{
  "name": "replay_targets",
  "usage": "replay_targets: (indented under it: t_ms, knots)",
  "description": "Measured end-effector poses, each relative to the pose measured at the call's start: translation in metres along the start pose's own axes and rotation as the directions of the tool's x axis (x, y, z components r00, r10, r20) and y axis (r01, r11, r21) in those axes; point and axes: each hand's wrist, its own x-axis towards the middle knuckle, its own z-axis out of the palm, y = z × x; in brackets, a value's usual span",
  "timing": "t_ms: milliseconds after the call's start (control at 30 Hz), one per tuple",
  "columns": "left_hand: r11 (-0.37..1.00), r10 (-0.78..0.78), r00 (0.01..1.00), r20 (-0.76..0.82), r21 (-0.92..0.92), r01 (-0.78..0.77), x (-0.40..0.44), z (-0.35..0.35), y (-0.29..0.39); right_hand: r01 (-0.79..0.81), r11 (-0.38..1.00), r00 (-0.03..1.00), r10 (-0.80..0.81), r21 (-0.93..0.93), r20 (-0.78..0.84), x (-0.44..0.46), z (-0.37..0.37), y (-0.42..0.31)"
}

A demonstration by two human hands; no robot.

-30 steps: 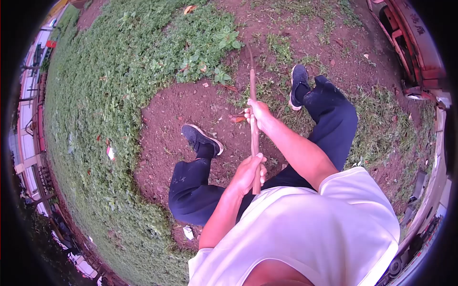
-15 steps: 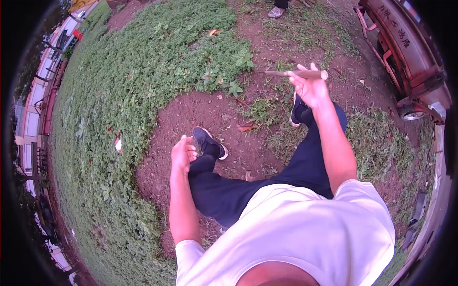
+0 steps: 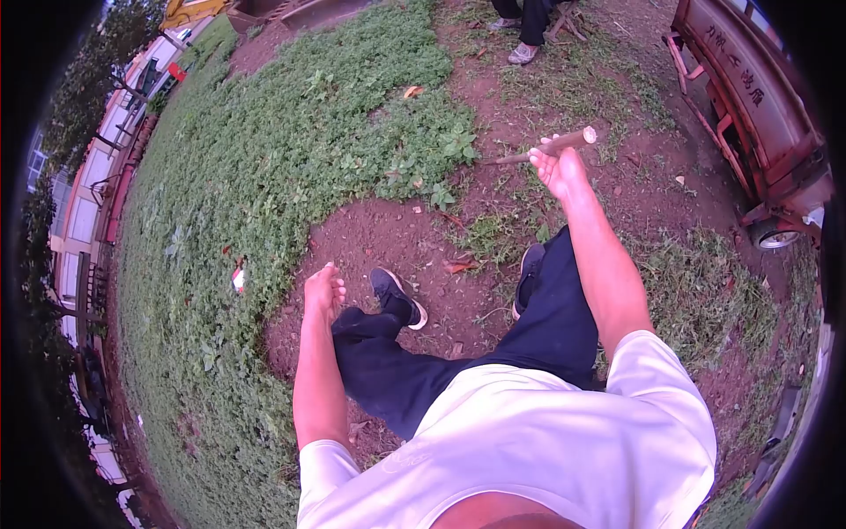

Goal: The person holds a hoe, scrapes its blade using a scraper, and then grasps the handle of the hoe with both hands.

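Note:
My right hand is wrapped round a wooden handle, held out in front at the right. The handle's thick cut end points up and right, and its thinner far part slants down to the left towards the weeds. My left hand is raised over the bare soil near my left knee, fingers curled in, holding nothing that shows. Both of my dark shoes stand on the brown soil between the hands.
Low green weeds cover the ground ahead and left. Another person's legs and shoes show at the top. A red vehicle stands at the right. Some orange leaves and a white scrap lie about.
My left hand let go of the handle and moved left, its fingers since curling in. My right hand swung the handle up and right. The other person's legs have come into view.

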Motion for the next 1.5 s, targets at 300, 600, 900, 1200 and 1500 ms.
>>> replay_targets:
  t_ms: [300, 600, 900, 1200, 1500]
  knots:
    - [0.941, 0.047, 0.977, 0.207, 0.320, -0.113, 0.078, 0.119, 0.035, -0.019, 0.979, 0.998, 0.008, -0.202, -0.055, 0.007, 0.023, -0.016]
    - [0.726, 0.237, 0.847, 0.476, 0.492, -0.480, 0.091, 0.196, 0.114, -0.046, 0.993, 0.991, 0.032, -0.106, -0.130, 0.050, 0.038, -0.014]
    - [0.743, 0.200, 0.817, 0.540, 0.461, -0.486, 0.127, 0.231, 0.123, -0.041, 0.998, 0.985, 0.050, 0.056, -0.164, 0.038, 0.053, -0.006]
    - [0.891, -0.061, 0.782, 0.620, 0.386, -0.237, 0.143, 0.213, 0.078, 0.044, 0.997, 0.987, -0.053, -0.062, -0.153, -0.001, 0.019, -0.007]
    - [0.822, 0.129, 0.857, 0.499, 0.430, -0.374, 0.112, 0.203, 0.085, -0.072, 0.994, 0.997, 0.069, -0.076, -0.043, -0.013, -0.009, -0.002]
